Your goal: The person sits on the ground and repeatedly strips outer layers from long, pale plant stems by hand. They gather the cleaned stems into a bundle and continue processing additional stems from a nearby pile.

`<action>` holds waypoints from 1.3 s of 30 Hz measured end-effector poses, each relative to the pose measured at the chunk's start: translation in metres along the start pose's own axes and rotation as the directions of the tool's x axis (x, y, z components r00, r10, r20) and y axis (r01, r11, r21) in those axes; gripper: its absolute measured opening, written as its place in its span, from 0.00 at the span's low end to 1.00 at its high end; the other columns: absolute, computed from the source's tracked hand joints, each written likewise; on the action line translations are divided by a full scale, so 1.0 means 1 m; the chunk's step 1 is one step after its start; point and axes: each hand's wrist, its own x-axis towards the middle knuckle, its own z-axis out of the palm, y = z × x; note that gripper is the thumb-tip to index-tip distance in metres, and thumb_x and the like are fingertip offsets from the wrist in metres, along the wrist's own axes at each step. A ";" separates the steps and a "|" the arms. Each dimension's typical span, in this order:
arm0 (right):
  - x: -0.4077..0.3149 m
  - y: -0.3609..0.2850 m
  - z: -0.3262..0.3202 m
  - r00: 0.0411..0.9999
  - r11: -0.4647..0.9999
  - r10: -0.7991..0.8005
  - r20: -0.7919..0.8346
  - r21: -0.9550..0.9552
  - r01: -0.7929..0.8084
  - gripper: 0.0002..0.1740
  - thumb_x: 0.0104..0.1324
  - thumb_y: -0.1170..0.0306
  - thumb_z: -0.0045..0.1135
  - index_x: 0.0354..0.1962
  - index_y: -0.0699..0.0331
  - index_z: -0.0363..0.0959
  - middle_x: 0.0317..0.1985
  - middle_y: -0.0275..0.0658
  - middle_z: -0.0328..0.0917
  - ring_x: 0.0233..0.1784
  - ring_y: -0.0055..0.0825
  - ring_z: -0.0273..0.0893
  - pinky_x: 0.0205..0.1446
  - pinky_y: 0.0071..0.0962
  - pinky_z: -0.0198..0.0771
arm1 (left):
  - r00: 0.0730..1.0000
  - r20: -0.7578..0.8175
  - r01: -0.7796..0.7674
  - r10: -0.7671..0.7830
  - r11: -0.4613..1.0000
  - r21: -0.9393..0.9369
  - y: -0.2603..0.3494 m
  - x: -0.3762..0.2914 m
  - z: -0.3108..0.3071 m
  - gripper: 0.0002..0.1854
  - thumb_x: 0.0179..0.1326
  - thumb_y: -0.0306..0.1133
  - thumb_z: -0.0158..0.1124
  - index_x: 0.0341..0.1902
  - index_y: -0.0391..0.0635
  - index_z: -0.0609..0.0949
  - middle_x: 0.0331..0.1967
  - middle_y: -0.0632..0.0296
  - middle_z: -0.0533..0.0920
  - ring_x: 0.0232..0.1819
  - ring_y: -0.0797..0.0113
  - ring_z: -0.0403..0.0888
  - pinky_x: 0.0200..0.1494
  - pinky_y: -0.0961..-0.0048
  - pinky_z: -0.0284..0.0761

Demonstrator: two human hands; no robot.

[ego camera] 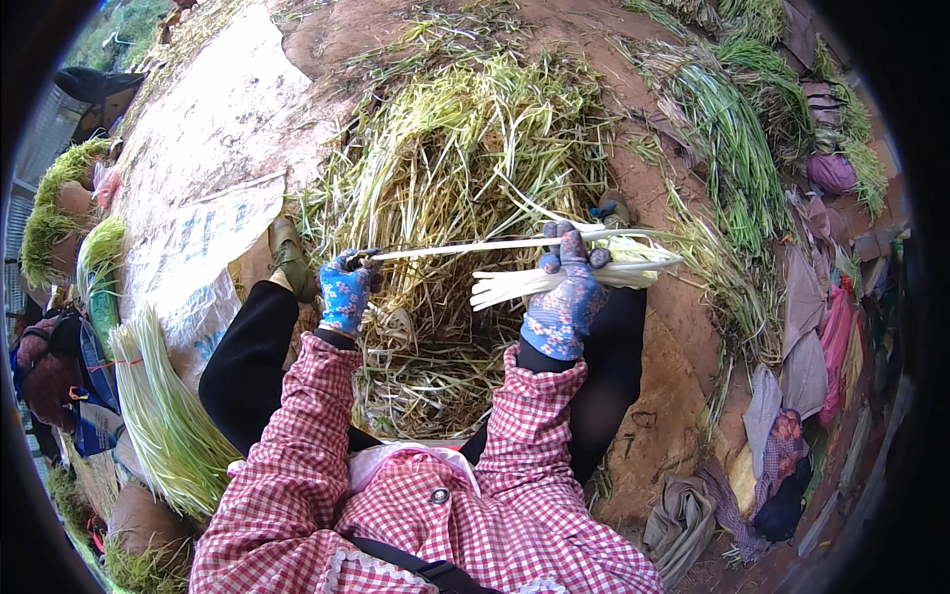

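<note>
My left hand [347, 291], in a blue flowered glove, pinches one end of a single long pale stalk [467, 246]. That stalk runs nearly level across to my right hand [565, 297], gloved alike, where it passes by the raised fingers. In my right hand lies a small bunch of white leafy stalks [505, 286], which look like blanched garlic chives; their cut-looking white ends point left. Below both hands, between my legs, spreads a large heap of loose green and yellowed leaves [475, 163]. The right palm is hidden beneath the fingers and the bunch.
A tied bundle of pale stalks [167, 401] rests by my left leg. White woven plastic sheeting [200, 230] covers ground at the left. Long green leaves [731, 141] lie in piles at the right, near cloths [801, 334] and a crumpled grey-brown cloth [679, 520].
</note>
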 end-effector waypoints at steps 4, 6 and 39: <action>0.016 -0.034 -0.006 0.939 0.930 -0.324 0.117 0.225 0.292 0.07 0.62 0.74 0.52 0.26 0.53 0.66 0.38 0.44 0.76 0.39 0.31 0.75 0.18 0.12 0.65 | 0.861 -0.430 0.284 -0.272 0.958 -0.036 -0.015 0.007 -0.038 0.09 0.53 0.26 0.61 0.39 0.42 0.79 0.22 0.64 0.79 0.19 0.72 0.75 0.19 0.78 0.71; 0.019 -0.038 -0.010 0.969 0.971 -0.236 0.072 -0.024 0.239 0.09 0.61 0.76 0.53 0.26 0.51 0.66 0.40 0.45 0.76 0.42 0.34 0.74 0.19 0.13 0.65 | 0.965 -0.147 0.244 -0.218 0.951 0.192 -0.023 0.020 -0.055 0.12 0.55 0.24 0.56 0.43 0.39 0.79 0.21 0.66 0.78 0.17 0.77 0.71 0.19 0.81 0.67; 0.006 0.024 -0.010 0.976 0.973 0.186 0.110 -0.155 -0.168 0.25 0.63 0.72 0.52 0.56 0.60 0.57 0.49 0.48 0.71 0.53 0.38 0.71 0.49 0.35 0.73 | 0.771 0.345 -0.589 0.535 0.806 0.066 0.048 -0.052 0.160 0.10 0.55 0.20 0.58 0.42 0.38 0.79 0.34 0.57 0.79 0.36 0.67 0.77 0.41 0.77 0.72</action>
